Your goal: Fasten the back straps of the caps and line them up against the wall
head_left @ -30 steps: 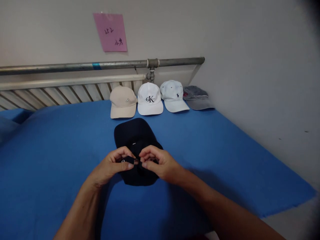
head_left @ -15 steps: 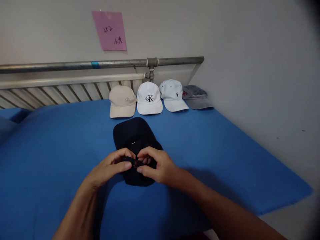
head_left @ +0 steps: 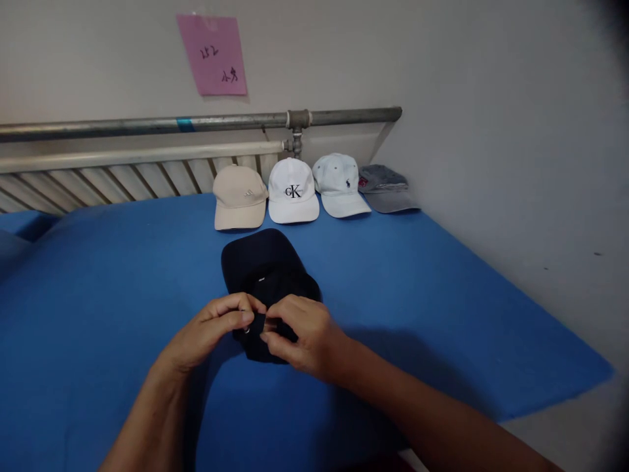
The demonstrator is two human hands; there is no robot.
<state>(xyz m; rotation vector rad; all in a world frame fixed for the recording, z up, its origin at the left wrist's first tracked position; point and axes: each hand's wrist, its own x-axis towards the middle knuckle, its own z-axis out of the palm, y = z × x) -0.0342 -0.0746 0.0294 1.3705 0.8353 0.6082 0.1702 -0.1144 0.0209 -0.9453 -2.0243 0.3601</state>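
A black baseball cap (head_left: 263, 255) lies on the blue cover with its brim pointing away from me and its inside facing up. At the cap's near edge, my left hand (head_left: 211, 328) pinches the dark back strap (head_left: 257, 322) between thumb and fingers. From the other side my right hand (head_left: 307, 331) grips a small shiny metal buckle (head_left: 270, 323) on the same strap. The fingers of both hands nearly meet there. My right hand hides part of the cap's right side.
A beige cap (head_left: 240, 196), a white cap (head_left: 293, 190), a pale blue cap (head_left: 340, 187) and a grey cap (head_left: 388, 190) stand in a row at the back of the blue cover (head_left: 442, 301). Behind them run a radiator (head_left: 142, 180) and a metal pipe (head_left: 236, 122).
My right hand has shifted slightly left and its fingers have closed in on the buckle. A small ring on the strap now shows below my left thumb. The caps at the back stay put.
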